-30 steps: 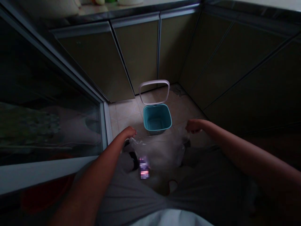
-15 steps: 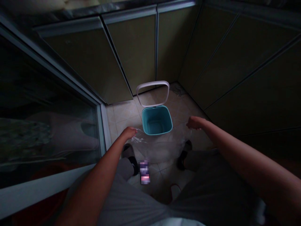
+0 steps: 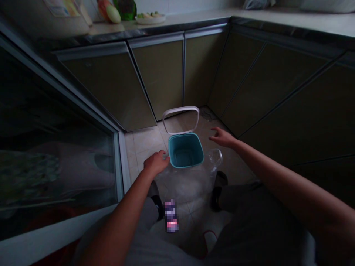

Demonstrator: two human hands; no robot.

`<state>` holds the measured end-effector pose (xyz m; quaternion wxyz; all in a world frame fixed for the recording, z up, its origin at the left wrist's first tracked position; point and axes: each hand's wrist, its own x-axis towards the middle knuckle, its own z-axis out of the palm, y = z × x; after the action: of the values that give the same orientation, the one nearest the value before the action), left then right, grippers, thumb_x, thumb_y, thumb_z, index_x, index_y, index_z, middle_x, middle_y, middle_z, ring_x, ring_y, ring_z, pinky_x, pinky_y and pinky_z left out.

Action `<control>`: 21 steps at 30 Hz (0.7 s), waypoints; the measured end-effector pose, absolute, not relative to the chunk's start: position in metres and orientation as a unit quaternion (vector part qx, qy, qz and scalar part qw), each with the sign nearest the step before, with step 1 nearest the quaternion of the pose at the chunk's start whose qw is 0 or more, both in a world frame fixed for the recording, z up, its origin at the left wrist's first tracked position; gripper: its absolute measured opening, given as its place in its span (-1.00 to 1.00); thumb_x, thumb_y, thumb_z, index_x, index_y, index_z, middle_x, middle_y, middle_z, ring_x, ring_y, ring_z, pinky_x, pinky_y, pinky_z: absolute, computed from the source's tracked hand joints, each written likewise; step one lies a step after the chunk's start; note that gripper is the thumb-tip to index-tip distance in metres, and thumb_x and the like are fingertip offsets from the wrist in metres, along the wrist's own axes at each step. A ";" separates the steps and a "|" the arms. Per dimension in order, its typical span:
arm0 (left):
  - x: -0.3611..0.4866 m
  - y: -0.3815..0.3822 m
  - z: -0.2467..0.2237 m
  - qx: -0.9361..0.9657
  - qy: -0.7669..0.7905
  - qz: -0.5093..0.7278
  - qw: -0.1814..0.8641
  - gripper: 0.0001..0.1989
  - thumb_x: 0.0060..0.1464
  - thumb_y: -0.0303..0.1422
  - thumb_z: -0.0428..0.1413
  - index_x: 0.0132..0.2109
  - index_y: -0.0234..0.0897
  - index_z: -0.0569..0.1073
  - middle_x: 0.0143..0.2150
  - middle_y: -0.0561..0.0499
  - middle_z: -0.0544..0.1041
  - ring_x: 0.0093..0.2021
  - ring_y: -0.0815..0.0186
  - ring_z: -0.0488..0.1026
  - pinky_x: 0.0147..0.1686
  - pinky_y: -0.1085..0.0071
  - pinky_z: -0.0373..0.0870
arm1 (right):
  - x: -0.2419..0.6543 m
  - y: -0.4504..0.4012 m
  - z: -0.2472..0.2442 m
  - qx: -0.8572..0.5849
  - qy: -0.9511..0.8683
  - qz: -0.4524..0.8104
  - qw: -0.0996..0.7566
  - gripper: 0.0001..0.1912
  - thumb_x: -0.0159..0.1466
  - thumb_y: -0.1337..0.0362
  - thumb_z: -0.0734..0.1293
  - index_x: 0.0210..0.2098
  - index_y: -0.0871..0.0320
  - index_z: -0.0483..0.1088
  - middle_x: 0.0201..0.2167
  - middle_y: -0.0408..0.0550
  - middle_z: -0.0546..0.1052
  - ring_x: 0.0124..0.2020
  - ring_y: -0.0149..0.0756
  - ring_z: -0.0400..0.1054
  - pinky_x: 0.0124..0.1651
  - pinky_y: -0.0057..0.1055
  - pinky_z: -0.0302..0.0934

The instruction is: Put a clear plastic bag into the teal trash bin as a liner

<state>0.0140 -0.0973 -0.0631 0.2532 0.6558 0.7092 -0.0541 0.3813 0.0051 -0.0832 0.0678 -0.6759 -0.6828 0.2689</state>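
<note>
A teal square bin (image 3: 186,167) stands on the floor in front of me, with its pale pink rim frame (image 3: 181,109) raised upright at the back. My left hand (image 3: 156,162) is beside the bin's left edge, fingers closed on a clear plastic bag (image 3: 188,184). The bag hangs loosely across the front of the bin, thin and hard to make out. One of its loops stands free near the bin's right front corner. Above that loop my right hand (image 3: 222,137) is open, fingers apart, holding nothing.
Cabinets (image 3: 163,74) form a corner behind the bin, under a countertop (image 3: 180,22) bearing a plate (image 3: 151,18) and vegetables. A glass door frame (image 3: 119,159) is close on the left. A blurred-out purple object (image 3: 171,216) lies between my feet.
My right hand has let go of the bag and moved slightly up and left, its fingers opening. The left hand has come closer to the bin's left edge. The view has tilted up.
</note>
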 end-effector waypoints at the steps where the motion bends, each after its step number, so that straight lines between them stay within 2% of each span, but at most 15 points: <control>1: 0.019 -0.099 -0.055 0.663 0.703 -0.056 0.249 -0.46 0.27 0.01 -0.04 0.24 -0.14 0.45 0.15 -0.22 0.59 0.12 -0.03 0.54 -0.04 0.22 0.41 | 0.374 0.015 -0.077 -0.679 -0.670 0.283 0.098 -0.28 0.31 0.10 0.40 0.38 0.22 0.25 -0.15 0.09 0.58 -0.22 -0.23 0.46 -0.16 -0.40 0.30; 3: 0.026 -0.103 -0.045 0.674 0.691 -0.071 0.250 -0.49 0.28 0.00 -0.04 0.22 -0.13 0.47 0.15 -0.21 0.59 0.12 -0.06 0.54 -0.04 0.19 0.41 | 0.358 0.038 -0.066 -0.691 -0.629 0.326 0.143 -0.34 0.34 0.17 0.37 0.37 0.20 0.23 -0.18 0.05 0.56 -0.33 -0.31 0.39 -0.26 -0.43 0.28; 5: 0.029 -0.105 -0.043 0.690 0.665 -0.095 0.270 -0.50 0.28 -0.03 -0.01 0.22 -0.13 0.47 0.15 -0.21 0.60 0.12 -0.06 0.54 -0.02 0.18 0.42 | 0.342 0.062 -0.059 -0.699 -0.580 0.376 0.182 -0.31 0.36 0.23 0.34 0.43 0.14 0.13 -0.18 0.02 0.53 -0.42 -0.39 0.31 -0.35 -0.44 0.27; 8: 0.025 -0.105 -0.051 0.724 0.600 -0.126 0.316 -0.48 0.25 -0.07 0.07 0.27 -0.12 0.46 0.14 -0.18 0.61 0.12 -0.05 0.54 0.02 0.20 0.41 | 0.323 0.091 -0.055 -0.689 -0.540 0.434 0.214 -0.24 0.35 0.32 0.34 0.47 0.02 0.02 -0.18 -0.04 0.49 -0.48 -0.46 0.23 -0.38 -0.44 0.31; 12: 0.018 -0.102 -0.064 0.736 0.570 -0.132 0.342 -0.46 0.24 -0.08 0.08 0.28 -0.17 0.46 0.23 -0.22 0.55 0.17 -0.08 0.50 0.08 0.17 0.38 | 0.317 0.108 -0.056 -0.671 -0.562 0.438 0.205 -0.42 0.34 0.35 0.39 0.31 0.07 0.24 -0.32 -0.11 0.45 -0.49 -0.47 0.22 -0.36 -0.45 0.35; 15: 0.015 -0.100 -0.066 0.733 0.581 -0.132 0.328 -0.47 0.26 -0.09 0.06 0.28 -0.18 0.45 0.20 -0.23 0.57 0.16 -0.10 0.50 0.08 0.15 0.38 | 0.323 0.099 -0.054 -0.658 -0.582 0.440 0.185 -0.58 0.34 0.40 0.39 0.17 0.16 0.34 -0.40 -0.13 0.44 -0.51 -0.47 0.27 -0.39 -0.47 0.34; 21: 0.012 -0.101 -0.070 0.737 0.575 -0.112 0.337 -0.56 0.24 -0.12 0.09 0.19 -0.14 0.53 0.17 -0.18 0.60 0.13 -0.04 0.53 0.08 0.19 0.38 | 0.346 0.044 -0.069 -0.618 -0.622 0.468 0.111 -0.69 0.24 0.48 0.39 -0.02 0.22 0.42 -0.36 -0.07 0.56 -0.51 -0.44 0.41 -0.40 -0.51 0.32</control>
<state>0.0118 -0.1009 -0.0697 0.3375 0.7366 0.5753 -0.1120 0.3459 0.0438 -0.0693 0.1105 -0.6177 -0.6220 0.4684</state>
